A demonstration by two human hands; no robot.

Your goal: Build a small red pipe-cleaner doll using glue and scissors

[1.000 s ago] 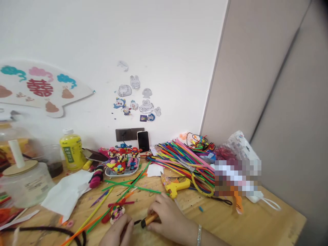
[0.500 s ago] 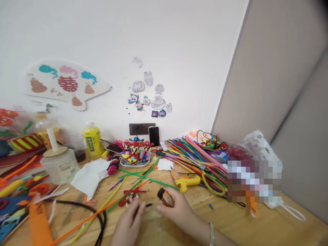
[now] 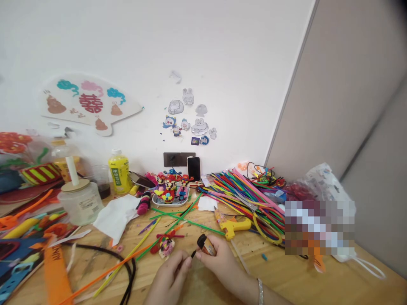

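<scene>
Head view: right hand (image 3: pixel 224 264) gripping a small brown bottle (image 3: pixel 207 247), black cap (image 3: pixel 201 241) upward, above the worktop (image 3: pixel 280 275); left hand (image 3: pixel 168 281), fingers (image 3: pixel 187 262) closed, pinching a thin black stick (image 3: pixel 193 254) just beside the bottle.

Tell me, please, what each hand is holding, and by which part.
The right hand grips a small brown bottle by its body, below the black cap; the left hand pinches a thin black stick by its near end.
</scene>
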